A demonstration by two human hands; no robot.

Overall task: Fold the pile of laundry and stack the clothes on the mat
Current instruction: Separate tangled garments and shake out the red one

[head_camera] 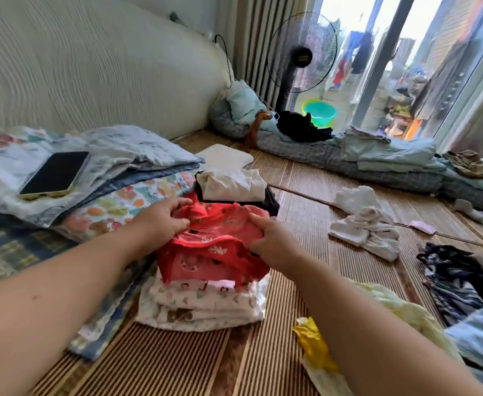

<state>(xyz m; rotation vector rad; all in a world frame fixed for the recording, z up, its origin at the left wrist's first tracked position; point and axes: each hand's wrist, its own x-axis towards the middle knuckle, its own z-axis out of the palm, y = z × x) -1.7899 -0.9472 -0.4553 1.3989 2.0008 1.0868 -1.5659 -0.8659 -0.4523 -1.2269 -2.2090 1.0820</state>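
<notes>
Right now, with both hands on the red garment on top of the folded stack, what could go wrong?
1. The left hand and right hand grip the red garment while it is bunched, so it may land wrinkled, not flat.
2. The white patterned stack below is soft and uneven; pressing may tip it onto the woven mat.
3. The phone lies on folded bedding close to the left arm and may get knocked.

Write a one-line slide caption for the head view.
Both hands, left and right, grip a red printed garment atop a stack of folded clothes on the woven mat.
</notes>
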